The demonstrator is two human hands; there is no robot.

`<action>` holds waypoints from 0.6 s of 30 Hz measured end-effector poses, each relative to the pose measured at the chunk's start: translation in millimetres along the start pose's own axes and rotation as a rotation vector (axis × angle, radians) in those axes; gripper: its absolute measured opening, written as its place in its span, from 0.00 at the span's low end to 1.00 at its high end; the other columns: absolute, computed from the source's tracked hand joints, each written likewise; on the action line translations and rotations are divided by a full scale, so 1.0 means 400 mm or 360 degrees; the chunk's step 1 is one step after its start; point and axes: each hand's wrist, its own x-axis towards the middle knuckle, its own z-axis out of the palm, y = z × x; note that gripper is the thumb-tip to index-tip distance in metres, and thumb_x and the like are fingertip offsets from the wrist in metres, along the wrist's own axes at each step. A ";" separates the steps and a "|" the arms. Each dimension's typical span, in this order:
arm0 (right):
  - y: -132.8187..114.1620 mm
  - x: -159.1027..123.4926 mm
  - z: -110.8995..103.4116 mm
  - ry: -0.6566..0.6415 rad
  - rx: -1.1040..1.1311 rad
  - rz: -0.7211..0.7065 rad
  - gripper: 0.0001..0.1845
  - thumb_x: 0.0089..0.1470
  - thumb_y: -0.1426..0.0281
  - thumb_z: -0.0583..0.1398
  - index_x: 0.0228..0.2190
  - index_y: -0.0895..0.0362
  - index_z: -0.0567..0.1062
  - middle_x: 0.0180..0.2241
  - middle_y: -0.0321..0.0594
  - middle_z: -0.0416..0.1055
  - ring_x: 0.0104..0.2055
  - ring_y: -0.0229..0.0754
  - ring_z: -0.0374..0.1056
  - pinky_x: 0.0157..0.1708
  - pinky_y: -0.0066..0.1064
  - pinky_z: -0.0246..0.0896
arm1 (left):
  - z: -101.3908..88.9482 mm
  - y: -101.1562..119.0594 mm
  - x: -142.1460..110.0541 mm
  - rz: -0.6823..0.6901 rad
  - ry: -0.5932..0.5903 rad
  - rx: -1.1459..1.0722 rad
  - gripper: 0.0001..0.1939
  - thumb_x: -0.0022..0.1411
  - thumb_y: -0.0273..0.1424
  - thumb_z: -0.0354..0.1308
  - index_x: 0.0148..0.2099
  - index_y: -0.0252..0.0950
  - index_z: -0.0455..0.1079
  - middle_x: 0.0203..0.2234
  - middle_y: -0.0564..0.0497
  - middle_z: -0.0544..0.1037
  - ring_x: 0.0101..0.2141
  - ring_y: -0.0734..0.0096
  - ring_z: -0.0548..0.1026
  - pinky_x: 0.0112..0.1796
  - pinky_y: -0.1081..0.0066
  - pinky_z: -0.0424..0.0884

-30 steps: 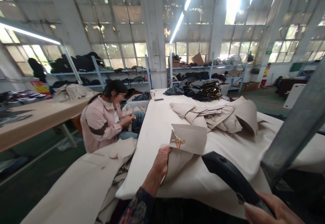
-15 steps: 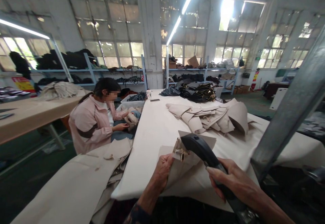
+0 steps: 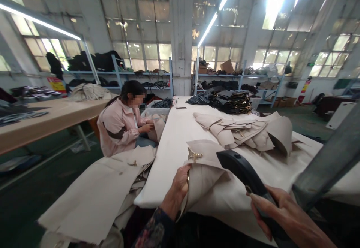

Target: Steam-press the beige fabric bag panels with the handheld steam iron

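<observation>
My left hand point(image 3: 180, 184) is closed on the edge of a beige fabric piece point(image 3: 204, 182), which looks like a bag part. A gold metal clasp point(image 3: 194, 155) sits on the piece just above my fingers, and gold trim runs down its left edge. In my right hand point(image 3: 281, 206) is a black curved handheld tool point(image 3: 239, 165), its exact kind unclear. My fingers wrap its handle, with the thumb by a small brass-coloured part. The tool's blunt head points up and left, to the right of the clasp and apart from it.
A white-covered table point(image 3: 174, 143) lies ahead, bearing a heap of beige pieces point(image 3: 247, 130) and a dark stack point(image 3: 227, 100). More beige pieces point(image 3: 95, 191) lie at left. A seated person point(image 3: 120, 124) handles beige fabric. A metal post point(image 3: 332, 165) slants at right.
The black tool has drawn back to the right, away from the clasp. The fabric in my left hand now lies more open, showing the clasp. My view has turned left.
</observation>
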 end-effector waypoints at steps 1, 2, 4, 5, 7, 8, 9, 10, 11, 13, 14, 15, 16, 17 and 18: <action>0.010 -0.004 0.008 -0.0030 -0.0005 0.0033 0.22 0.49 0.49 0.54 0.19 0.55 0.66 0.12 0.33 0.64 0.15 0.36 0.61 0.17 0.26 0.58 | 0.000 -0.001 -0.001 -0.0023 -0.0010 -0.0028 0.14 0.50 0.38 0.61 0.33 0.31 0.76 0.23 0.47 0.79 0.29 0.60 0.75 0.34 0.64 0.70; 0.021 -0.006 0.016 -0.0064 -0.0001 0.0058 0.22 0.49 0.50 0.54 0.20 0.55 0.67 0.12 0.32 0.63 0.15 0.36 0.60 0.17 0.25 0.58 | 0.001 -0.002 -0.002 -0.0044 -0.0022 -0.0052 0.15 0.49 0.38 0.61 0.33 0.30 0.76 0.23 0.47 0.79 0.29 0.61 0.75 0.34 0.65 0.70; 0.041 -0.007 0.031 -0.0131 0.0029 0.0073 0.22 0.50 0.50 0.54 0.21 0.56 0.66 0.12 0.32 0.63 0.15 0.35 0.60 0.17 0.25 0.57 | 0.006 -0.004 -0.005 -0.0060 -0.0035 -0.0079 0.14 0.49 0.38 0.62 0.31 0.30 0.76 0.22 0.48 0.78 0.28 0.62 0.75 0.32 0.66 0.69; 0.049 -0.005 0.037 -0.0157 0.0047 0.0065 0.22 0.51 0.50 0.53 0.21 0.56 0.66 0.12 0.31 0.63 0.14 0.35 0.59 0.17 0.25 0.57 | 0.008 -0.004 -0.006 -0.0062 -0.0039 -0.0093 0.14 0.49 0.38 0.62 0.30 0.30 0.76 0.22 0.48 0.78 0.27 0.63 0.74 0.31 0.67 0.69; 0.060 0.001 0.045 -0.0182 0.0086 0.0049 0.22 0.52 0.50 0.53 0.22 0.56 0.66 0.12 0.31 0.62 0.14 0.34 0.58 0.16 0.24 0.56 | 0.011 -0.007 -0.009 -0.0064 -0.0042 -0.0118 0.12 0.48 0.37 0.63 0.28 0.31 0.75 0.20 0.50 0.78 0.25 0.66 0.73 0.29 0.70 0.68; 0.063 0.004 0.047 -0.0189 0.0096 0.0056 0.22 0.52 0.51 0.53 0.22 0.56 0.66 0.12 0.30 0.62 0.14 0.34 0.58 0.16 0.24 0.56 | 0.012 -0.009 -0.010 -0.0067 -0.0039 -0.0129 0.12 0.48 0.37 0.63 0.27 0.31 0.75 0.20 0.50 0.77 0.24 0.68 0.72 0.27 0.71 0.67; 0.064 0.008 0.048 -0.0189 0.0103 0.0074 0.21 0.52 0.51 0.53 0.22 0.56 0.65 0.12 0.30 0.62 0.14 0.33 0.58 0.16 0.24 0.56 | 0.013 -0.012 -0.011 -0.0076 -0.0031 -0.0138 0.12 0.47 0.36 0.64 0.26 0.31 0.75 0.19 0.51 0.77 0.23 0.70 0.71 0.26 0.72 0.66; 0.064 0.010 0.048 -0.0192 0.0111 0.0084 0.21 0.52 0.52 0.53 0.22 0.56 0.65 0.12 0.30 0.62 0.14 0.33 0.58 0.16 0.24 0.56 | 0.014 -0.015 -0.013 -0.0090 -0.0021 -0.0145 0.12 0.46 0.36 0.64 0.25 0.31 0.74 0.18 0.52 0.76 0.21 0.72 0.70 0.25 0.73 0.65; 0.063 0.012 0.049 -0.0195 0.0124 0.0083 0.20 0.52 0.52 0.53 0.22 0.56 0.65 0.12 0.30 0.62 0.14 0.33 0.58 0.16 0.24 0.57 | 0.015 -0.018 -0.014 -0.0108 -0.0012 -0.0151 0.12 0.46 0.36 0.65 0.25 0.31 0.74 0.17 0.52 0.76 0.20 0.74 0.69 0.23 0.74 0.64; 0.062 0.016 0.050 -0.0208 0.0157 0.0035 0.19 0.54 0.54 0.53 0.22 0.56 0.65 0.12 0.30 0.62 0.14 0.33 0.58 0.16 0.23 0.57 | 0.019 -0.022 -0.018 -0.0147 -0.0005 -0.0156 0.12 0.45 0.36 0.66 0.25 0.31 0.74 0.16 0.53 0.75 0.18 0.75 0.68 0.22 0.75 0.62; 0.062 0.018 0.052 -0.0220 0.0178 0.0006 0.19 0.54 0.55 0.53 0.22 0.56 0.65 0.12 0.30 0.62 0.14 0.32 0.58 0.16 0.23 0.57 | 0.022 -0.023 -0.020 -0.0162 -0.0009 -0.0157 0.13 0.45 0.37 0.66 0.25 0.30 0.74 0.15 0.53 0.75 0.17 0.75 0.68 0.21 0.75 0.62; 0.064 0.019 0.054 -0.0229 0.0197 -0.0018 0.19 0.55 0.56 0.53 0.22 0.57 0.65 0.12 0.29 0.62 0.14 0.32 0.58 0.16 0.22 0.56 | 0.025 -0.023 -0.021 -0.0172 -0.0015 -0.0158 0.14 0.45 0.38 0.67 0.25 0.30 0.73 0.15 0.52 0.75 0.17 0.75 0.68 0.20 0.75 0.61; 0.065 0.022 0.057 -0.0235 0.0211 -0.0033 0.18 0.55 0.56 0.53 0.23 0.57 0.65 0.12 0.29 0.62 0.13 0.32 0.58 0.15 0.22 0.56 | 0.028 -0.024 -0.023 -0.0178 -0.0021 -0.0157 0.14 0.45 0.38 0.67 0.25 0.30 0.73 0.15 0.52 0.74 0.16 0.75 0.68 0.20 0.76 0.61; 0.067 0.025 0.061 -0.0240 0.0224 -0.0042 0.18 0.55 0.56 0.54 0.23 0.57 0.65 0.13 0.29 0.62 0.13 0.32 0.58 0.15 0.22 0.56 | 0.030 -0.024 -0.025 -0.0183 -0.0027 -0.0156 0.15 0.45 0.39 0.67 0.25 0.30 0.73 0.15 0.52 0.74 0.16 0.75 0.67 0.20 0.76 0.60; 0.068 0.028 0.064 -0.0239 0.0241 -0.0051 0.18 0.55 0.57 0.54 0.23 0.57 0.65 0.13 0.29 0.62 0.13 0.32 0.58 0.15 0.22 0.56 | 0.032 -0.025 -0.027 -0.0186 -0.0036 -0.0156 0.15 0.45 0.39 0.67 0.26 0.30 0.74 0.15 0.52 0.74 0.16 0.75 0.68 0.20 0.76 0.60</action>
